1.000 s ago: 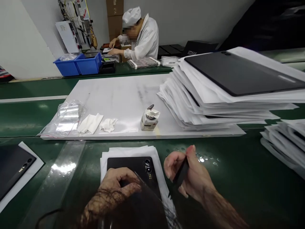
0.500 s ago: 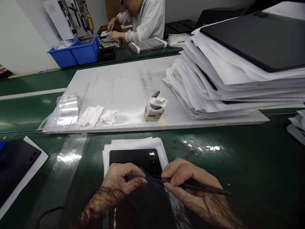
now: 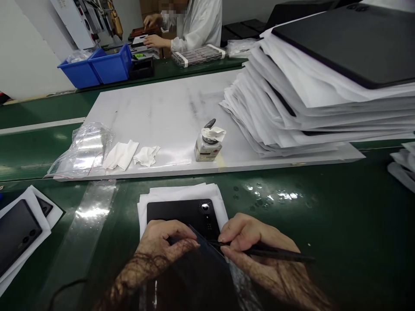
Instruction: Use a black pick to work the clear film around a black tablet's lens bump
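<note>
A black tablet [image 3: 181, 214] is seen lying back-up on a few white sheets [image 3: 181, 193] at the near edge of the green surface [image 3: 324, 216], its camera lens facing upward. The left hand [image 3: 165, 239] is pressed on the tablet's near part, fingers curled down, with a thin clear film [image 3: 207, 255] lifted beside its fingertips. Black tweezers [image 3: 269, 252] are pinched in the right hand [image 3: 256, 246], whose fingers are closed narrowly around them; the tips are pointed at the film's edge over the tablet. Beyond, a long white board [image 3: 168, 112] is laid across the surface, and on it are found a small bottle [image 3: 207, 147] capped with a scrap of cloth, two white wipes [image 3: 129, 155] and a clear plastic bag [image 3: 84, 149]. A tall stack of paper-separated tablets [image 3: 324, 86] is set on the board's right end. At the left edge another dark tablet [image 3: 16, 233] is lying on white paper. At the far edge, blue bins [image 3: 100, 69] are placed near a person in white [image 3: 197, 21].
</note>
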`<state>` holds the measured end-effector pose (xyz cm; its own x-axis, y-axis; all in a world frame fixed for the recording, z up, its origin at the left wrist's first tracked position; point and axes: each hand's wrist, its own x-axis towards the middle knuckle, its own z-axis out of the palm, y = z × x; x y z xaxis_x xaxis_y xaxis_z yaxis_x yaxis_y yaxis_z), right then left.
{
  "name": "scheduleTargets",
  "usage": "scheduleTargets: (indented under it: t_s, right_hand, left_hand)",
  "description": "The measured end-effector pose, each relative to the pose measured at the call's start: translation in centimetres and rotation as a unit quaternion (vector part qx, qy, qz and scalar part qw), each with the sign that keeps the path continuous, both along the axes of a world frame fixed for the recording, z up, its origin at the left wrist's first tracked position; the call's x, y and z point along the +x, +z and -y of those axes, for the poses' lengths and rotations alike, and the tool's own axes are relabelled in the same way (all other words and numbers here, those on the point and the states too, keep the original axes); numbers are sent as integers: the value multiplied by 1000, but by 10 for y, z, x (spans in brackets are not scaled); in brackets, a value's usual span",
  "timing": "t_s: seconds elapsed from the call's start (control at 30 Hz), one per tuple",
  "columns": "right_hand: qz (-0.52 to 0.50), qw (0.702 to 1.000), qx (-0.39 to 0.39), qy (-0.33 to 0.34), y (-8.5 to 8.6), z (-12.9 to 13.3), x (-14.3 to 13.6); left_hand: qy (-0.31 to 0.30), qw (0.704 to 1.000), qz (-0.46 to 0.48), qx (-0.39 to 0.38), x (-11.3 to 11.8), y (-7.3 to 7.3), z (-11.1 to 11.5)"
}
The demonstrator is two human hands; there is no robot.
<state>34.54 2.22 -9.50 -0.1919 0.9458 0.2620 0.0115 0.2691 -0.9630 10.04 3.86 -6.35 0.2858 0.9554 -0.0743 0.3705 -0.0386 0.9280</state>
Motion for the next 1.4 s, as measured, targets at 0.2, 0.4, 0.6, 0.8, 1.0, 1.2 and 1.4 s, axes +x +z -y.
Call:
scheduleTargets:
  t_s: [0.2,0.4,0.6,0.8,1.0,1.2,1.4]
  right_hand:
    - [-18,999,37,29,-22,16,4]
    - [-236,939,-142,-204,-40,10,-24]
    - [-306,866,-285,-275,-54,-15,-40]
    - [-302,860,-299,-283,-51,-13,-43]
    - [-291,860,-303,-290,-53,-11,-45]
    - [-288,865,-296,-286,-54,-9,-44]
    - [-282,864,-292,-299,-54,-11,-45]
  left_hand:
    - [15,999,34,4,2,1,-3]
    - [19,998,-37,40,1,0,-1]
    - [14,990,-82,117,0,-2,2]
    - [25,988,-122,92,-2,-6,8]
    - [28,982,-144,116,1,0,5]
    - [35,982,-154,105,0,0,5]
    - [26,986,-132,98,1,1,4]
